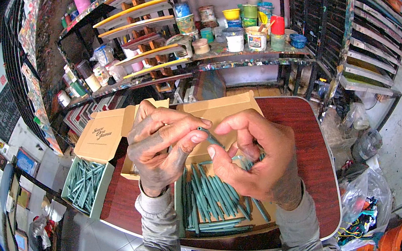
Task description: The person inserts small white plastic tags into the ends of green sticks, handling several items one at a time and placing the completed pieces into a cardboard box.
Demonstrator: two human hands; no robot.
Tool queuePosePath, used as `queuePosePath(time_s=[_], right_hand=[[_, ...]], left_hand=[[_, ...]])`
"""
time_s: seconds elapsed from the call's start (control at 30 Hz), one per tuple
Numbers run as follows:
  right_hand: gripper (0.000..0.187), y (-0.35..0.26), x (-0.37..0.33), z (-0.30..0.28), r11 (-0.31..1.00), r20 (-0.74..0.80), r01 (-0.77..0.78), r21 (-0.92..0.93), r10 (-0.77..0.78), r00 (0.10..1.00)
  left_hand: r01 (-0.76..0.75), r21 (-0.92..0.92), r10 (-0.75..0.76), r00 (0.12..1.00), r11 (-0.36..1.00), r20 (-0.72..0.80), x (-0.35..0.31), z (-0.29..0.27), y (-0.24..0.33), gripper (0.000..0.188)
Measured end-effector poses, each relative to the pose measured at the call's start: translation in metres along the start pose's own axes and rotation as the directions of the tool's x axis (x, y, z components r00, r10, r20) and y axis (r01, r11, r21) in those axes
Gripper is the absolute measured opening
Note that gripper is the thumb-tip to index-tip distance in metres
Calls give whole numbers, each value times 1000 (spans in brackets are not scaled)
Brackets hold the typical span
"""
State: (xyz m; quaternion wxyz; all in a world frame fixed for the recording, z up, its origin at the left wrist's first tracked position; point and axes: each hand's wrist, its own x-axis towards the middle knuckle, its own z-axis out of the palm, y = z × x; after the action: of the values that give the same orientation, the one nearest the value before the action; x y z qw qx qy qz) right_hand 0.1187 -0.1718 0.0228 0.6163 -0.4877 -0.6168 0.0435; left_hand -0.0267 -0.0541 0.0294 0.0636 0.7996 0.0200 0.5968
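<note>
A thin green tube point(212, 138) is held up over the table, its round hollow end facing left. The fingertips and thumb of my left hand point(161, 143) pinch it near that end. Around the tube's other end, my right hand point(262, 155) has its thumb and curled index finger apart; its rear fingers are partly hidden. Below both hands lies an open brown cardboard box point(262, 216) with many similar green tubes point(218, 193) inside, most of them slanting, some lying crosswise near the front.
At the left table edge, an open cardboard box point(93, 137) holds more green sticks point(84, 184). The dark red table point(308, 153) extends right. Behind it, paint pots point(235, 39) crowd a shelf, beside a drying rack point(376, 46). Plastic bags point(366, 191) and orange buckets point(390, 239) stand right.
</note>
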Motion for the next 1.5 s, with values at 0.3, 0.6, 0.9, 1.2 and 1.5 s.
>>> queuePosePath(time_s=[0.3, 0.6, 0.9, 1.2, 1.5], right_hand=[[14, 1, -3, 9, 998, -50, 29, -58, -32, 998], [15, 4, -6, 19, 991, -123, -50, 126, 65, 990], [12, 1, -6, 23, 968, -135, -49, 245, 84, 987], [20, 7, -10, 26, 967, -150, -44, 251, 83, 985], [18, 9, -12, 33, 908, -188, -124, 400, 214, 959]], left_hand=[[-109, 127, 109, 994, 986, 9, 0, 1, 2, 16], [-63, 110, 62, 998, 992, 11, 1, 7, 11, 13], [95, -234, -112, 992, 968, -62, -4, 20, 2, 18], [171, -229, -194, 978, 958, -80, -9, 18, 9, 16], [157, -251, -185, 978, 955, -92, -7, 20, 12, 15]])
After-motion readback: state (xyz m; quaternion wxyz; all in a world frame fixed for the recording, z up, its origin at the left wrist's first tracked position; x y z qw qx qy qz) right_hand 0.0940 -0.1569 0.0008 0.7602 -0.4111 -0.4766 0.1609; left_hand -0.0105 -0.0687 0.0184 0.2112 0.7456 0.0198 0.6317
